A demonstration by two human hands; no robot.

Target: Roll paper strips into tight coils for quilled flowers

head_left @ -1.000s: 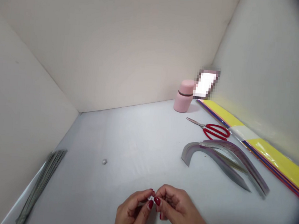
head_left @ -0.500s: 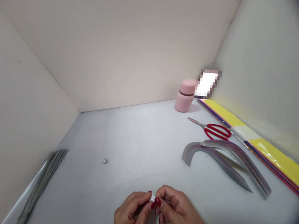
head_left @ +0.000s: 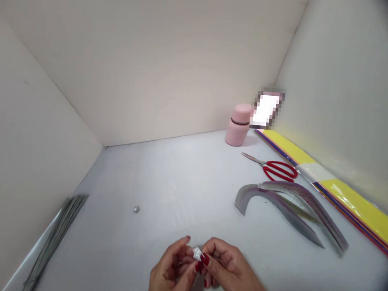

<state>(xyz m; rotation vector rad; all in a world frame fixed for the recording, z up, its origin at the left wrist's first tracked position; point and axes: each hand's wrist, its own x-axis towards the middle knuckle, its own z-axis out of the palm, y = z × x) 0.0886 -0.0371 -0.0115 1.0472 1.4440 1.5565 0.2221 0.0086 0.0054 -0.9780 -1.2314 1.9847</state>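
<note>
Low in the middle of the view, a small whitish piece (head_left: 197, 253) sits between the fingertips of both hands. My right hand (head_left: 226, 268) pinches its right side between thumb and forefinger. The thumb of my left hand (head_left: 174, 273) touches it from below, with one finger behind it and the forefinger raised off it. The hands are close together over the table. A similar small silvery piece (head_left: 136, 209) lies alone on the table, further off to the left.
Wire-like stems (head_left: 54, 242) lie at the left edge. To the right are curled grey-purple strips (head_left: 296, 213), red-handled scissors (head_left: 280, 170) and flat yellow packages (head_left: 356, 196) along the wall. A pink bottle (head_left: 238, 126) stands behind, beside a blurred bright screen (head_left: 267, 110).
My left forefinger has lifted off the small whitish piece, so more of it shows. My right hand keeps its pinch. The view has shifted slightly.
</note>
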